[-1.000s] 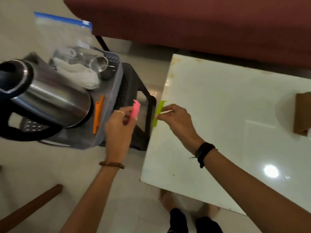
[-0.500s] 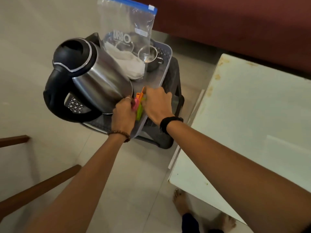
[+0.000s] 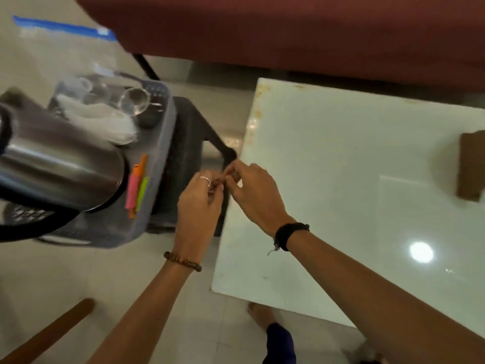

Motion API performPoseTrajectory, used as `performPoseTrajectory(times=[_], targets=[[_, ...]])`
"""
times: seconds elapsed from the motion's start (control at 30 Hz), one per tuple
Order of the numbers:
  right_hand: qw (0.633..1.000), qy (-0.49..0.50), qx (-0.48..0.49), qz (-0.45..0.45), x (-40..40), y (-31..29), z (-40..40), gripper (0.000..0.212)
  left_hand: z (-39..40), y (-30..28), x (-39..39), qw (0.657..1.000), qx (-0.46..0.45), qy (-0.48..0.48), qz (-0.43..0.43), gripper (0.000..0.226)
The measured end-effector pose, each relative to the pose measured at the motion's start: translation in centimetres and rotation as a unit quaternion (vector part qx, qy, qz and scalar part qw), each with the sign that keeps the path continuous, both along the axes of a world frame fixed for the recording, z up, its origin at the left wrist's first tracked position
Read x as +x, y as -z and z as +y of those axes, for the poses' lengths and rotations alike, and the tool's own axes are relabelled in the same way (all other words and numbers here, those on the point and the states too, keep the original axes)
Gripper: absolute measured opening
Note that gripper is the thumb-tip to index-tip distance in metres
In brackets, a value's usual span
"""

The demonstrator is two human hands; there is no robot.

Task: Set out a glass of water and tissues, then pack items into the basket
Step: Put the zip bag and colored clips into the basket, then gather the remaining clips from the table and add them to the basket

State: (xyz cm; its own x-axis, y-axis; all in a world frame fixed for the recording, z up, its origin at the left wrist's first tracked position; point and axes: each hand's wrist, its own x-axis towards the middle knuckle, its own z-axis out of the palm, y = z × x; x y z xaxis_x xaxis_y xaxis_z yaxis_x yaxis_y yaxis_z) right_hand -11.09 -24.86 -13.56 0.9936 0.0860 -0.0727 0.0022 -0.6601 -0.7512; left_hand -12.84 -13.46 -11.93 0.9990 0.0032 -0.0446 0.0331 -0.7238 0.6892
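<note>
**Basket loaded; both hands meet at the desk edge**

1. Basket (image 3: 160, 164): grey, seated on a dark stool (image 3: 189, 143), well left of the fingers. It holds, from left to right, a steel kettle (image 3: 60, 166) lying tilted with its black handle at the near side, white tissues (image 3: 105, 122) behind the kettle, a glass (image 3: 133, 101) lying on its side beside the tissues, and three clips against the right wall: pink clip (image 3: 132, 190), orange clip (image 3: 139, 172), green clip (image 3: 142, 193). A clear zip bag (image 3: 52, 48) with a blue seal stands at the far end.

2. Left hand (image 3: 199, 203): just right of the basket, above the stool. Fingers are curled, tips touching those of the other hand. Whether they hold anything cannot be told.

3. Right hand (image 3: 252, 193): at the left edge of the white desk (image 3: 341, 179). Fingers are curled and pinched toward the left fingertips; a small dark item may sit between them, blurred.

4. A brown box (image 3: 472, 166) rests on the desk, well right of the fingers.
</note>
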Motion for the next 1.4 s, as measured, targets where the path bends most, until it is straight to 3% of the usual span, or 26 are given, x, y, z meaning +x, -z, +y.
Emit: performPoseTrajectory(times=[0.27,0.47,0.73,0.93,1.1,1.27,1.4], targets=[[0.989,0.107,-0.082,0.063,-10.7,2.2,-21.1,0.019,-19.9,3.1,-6.9,0.988,-0.020,0.138,0.058,0.012],[0.970,0.186,-0.113,0.109,-20.3,2.6,-37.3,0.020,-36.1,5.0,-14.7,0.952,0.011,0.289,0.105,0.010],[0.944,0.265,-0.135,0.142,-30.3,2.3,-54.0,0.020,-52.9,6.0,-21.8,0.922,0.016,0.366,0.130,0.011],[0.928,0.308,-0.125,0.167,-35.1,3.6,-60.4,0.022,-59.9,7.4,-24.0,0.889,0.069,0.437,0.120,0.017],[0.942,0.248,-0.153,0.164,-36.0,5.9,-61.6,0.035,-64.4,8.1,-21.5,0.906,0.061,0.417,0.038,0.023],[0.949,0.220,-0.175,0.140,-35.4,7.8,-61.8,0.029,-70.1,9.4,-16.5,0.879,0.108,0.464,0.000,0.048],[0.955,0.218,-0.167,0.114,-35.5,8.8,-62.1,0.022,-74.1,10.1,-14.6,0.858,0.151,0.490,-0.012,0.046]])
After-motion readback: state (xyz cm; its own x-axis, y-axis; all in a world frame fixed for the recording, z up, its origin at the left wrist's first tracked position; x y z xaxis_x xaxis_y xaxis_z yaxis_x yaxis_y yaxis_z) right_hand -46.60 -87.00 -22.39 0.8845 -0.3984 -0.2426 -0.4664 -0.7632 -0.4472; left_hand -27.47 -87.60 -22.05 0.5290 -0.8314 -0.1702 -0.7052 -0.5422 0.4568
